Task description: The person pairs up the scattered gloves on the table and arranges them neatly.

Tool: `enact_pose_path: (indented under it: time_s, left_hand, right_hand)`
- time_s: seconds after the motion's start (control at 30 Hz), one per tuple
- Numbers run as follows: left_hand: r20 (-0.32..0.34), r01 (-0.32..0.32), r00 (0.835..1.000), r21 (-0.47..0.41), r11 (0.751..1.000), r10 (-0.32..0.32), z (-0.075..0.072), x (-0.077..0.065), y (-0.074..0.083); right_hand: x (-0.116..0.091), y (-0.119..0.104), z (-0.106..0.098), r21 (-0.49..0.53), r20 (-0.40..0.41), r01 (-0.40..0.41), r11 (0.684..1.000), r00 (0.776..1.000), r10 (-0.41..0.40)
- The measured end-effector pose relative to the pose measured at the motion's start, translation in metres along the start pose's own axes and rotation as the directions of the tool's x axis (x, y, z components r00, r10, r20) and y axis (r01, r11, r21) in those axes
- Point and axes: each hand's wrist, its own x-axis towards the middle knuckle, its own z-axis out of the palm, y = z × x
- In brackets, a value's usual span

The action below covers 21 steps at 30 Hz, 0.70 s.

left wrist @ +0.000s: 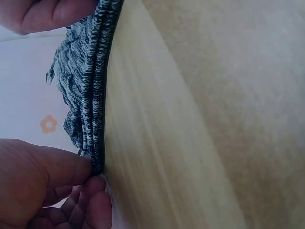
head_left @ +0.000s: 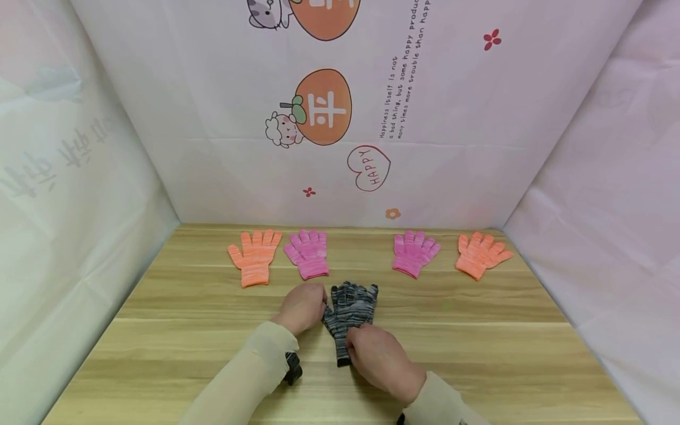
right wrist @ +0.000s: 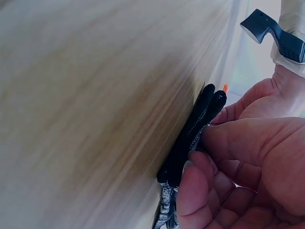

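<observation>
One striped grey-and-black glove (head_left: pixel 357 307) is sitting at the middle of the wooden table (head_left: pixel 489 354), its fingers pointing toward the printed back wall (head_left: pixel 457 130). From my remote station I am watching the left hand (head_left: pixel 303 307) pinching its left edge by the thumb, while the right hand (head_left: pixel 383 360) is pinching its right side near the cuff. Beyond, two pink gloves (head_left: pixel 309 255) are lying between two orange gloves (head_left: pixel 256 260).

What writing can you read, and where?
"Happiness itself is not a bad thing, but some happy produc… many times more trouble than happ…": back wall, cut off.
"HAPPY": heart.
"平": lower fruit.
Upper fruit: character cut off.
Left wall, right wall: marks too faint.
</observation>
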Motion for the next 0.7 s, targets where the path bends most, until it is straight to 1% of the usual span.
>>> enact_pose_path:
  time_s: [0.17,0.37,0.57,0.63,0.7]
  left_hand:
    - [-0.018,-0.022,1.0,-0.016,1.0,0.022,-0.0008,-0.0019,0.0006]
    - [-0.009,-0.018,1.0,-0.059,0.998,0.018,-0.0011,-0.0023,0.0026]
    - [-0.016,-0.029,0.999,-0.033,0.999,0.029,-0.0005,-0.0016,0.0043]
    - [-0.027,-0.035,0.999,-0.031,0.999,0.034,-0.0015,-0.0003,0.0046]
    - [-0.052,-0.047,0.998,-0.028,0.999,0.045,-0.0035,0.0014,0.0056]
  right_hand:
    - [-0.0008,-0.0005,-0.0007,-0.007,-0.012,0.004,1.0,1.0,-0.004]
    - [-0.0019,-0.0016,-0.0012,-0.002,-0.01,0.01,1.0,1.0,-0.01]
    - [-0.0024,-0.0019,-0.0013,0.017,0.0,0.013,1.0,1.0,-0.013]
    - [-0.0022,-0.0019,-0.0015,0.022,0.006,0.01,1.0,1.0,-0.011]
    - [-0.0021,-0.002,-0.0015,0.024,0.008,0.01,1.0,1.0,-0.01]
